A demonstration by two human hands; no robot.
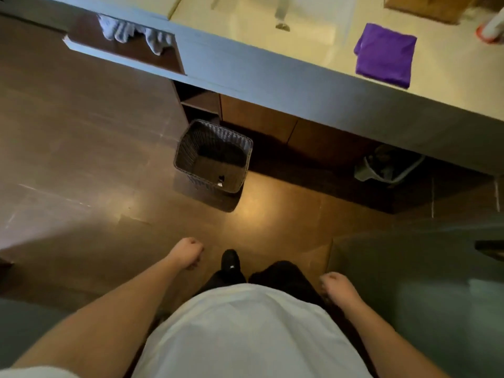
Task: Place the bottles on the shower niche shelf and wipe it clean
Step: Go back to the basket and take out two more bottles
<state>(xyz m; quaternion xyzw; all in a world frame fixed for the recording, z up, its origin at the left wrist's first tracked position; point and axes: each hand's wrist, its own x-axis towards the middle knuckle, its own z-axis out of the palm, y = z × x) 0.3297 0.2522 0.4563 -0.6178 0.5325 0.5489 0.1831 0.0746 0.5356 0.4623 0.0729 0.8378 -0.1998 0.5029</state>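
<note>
A folded purple cloth (385, 55) lies on the pale vanity counter (313, 58) at the upper right. At the top right edge a white bottle with a red band (491, 31) shows only in part. My left hand (187, 252) hangs low at my side over the floor, fingers curled with nothing in them. My right hand (338, 289) hangs beside my right leg, fingers also curled and holding nothing. Both hands are far below and in front of the counter. No shower niche shelf is in view.
A dark woven waste basket (214, 156) stands on the brown tiled floor in front of the vanity. A white towel (136, 34) hangs in an open recess at the upper left. A lined bin (387, 166) sits under the counter. A grey surface (409, 268) lies at the right.
</note>
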